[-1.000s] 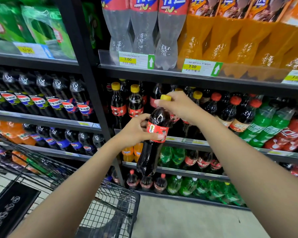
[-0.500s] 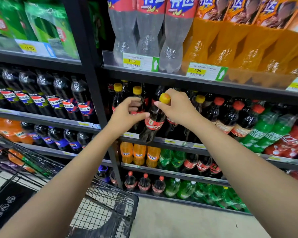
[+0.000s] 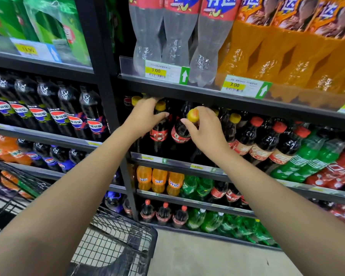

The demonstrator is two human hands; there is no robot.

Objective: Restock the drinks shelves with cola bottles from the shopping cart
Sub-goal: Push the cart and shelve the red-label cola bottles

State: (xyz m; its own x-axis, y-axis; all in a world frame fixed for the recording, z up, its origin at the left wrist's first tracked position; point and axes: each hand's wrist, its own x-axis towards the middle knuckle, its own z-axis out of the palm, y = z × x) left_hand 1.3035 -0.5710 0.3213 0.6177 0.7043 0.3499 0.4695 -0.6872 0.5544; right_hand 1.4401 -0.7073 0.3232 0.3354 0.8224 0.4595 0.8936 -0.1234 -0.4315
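cola bottle [image 3: 179, 134]: set in the front row of the middle shelf [image 3: 187, 166]
right hand [image 3: 206, 134]: grip is pinched on its yellow cap [image 3: 193, 115]
left hand [image 3: 145, 117]: grip is curled round the next bottle [image 3: 158, 134], kinda blurry
cart [image 3: 116, 236]: parked low left

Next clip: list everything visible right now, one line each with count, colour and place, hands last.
held cola bottle: one, dark, yellow cap, middle shelf
neighbouring cola bottle: one, dark, yellow cap, just left of it
red-capped cola bottles: at least three, dark, middle shelf, right of the hands
green bottles: two or more, middle shelf, further right
Pepsi bottles: a row, dark, left-hand shelf
clear bottles: three, upper shelf
large orange bottles: several, upper shelf, right
small orange bottles: three, lower shelf
shopping cart: one, black wire, lower left
left hand: grips the neighbouring bottle's neck
right hand: grips the held bottle's cap
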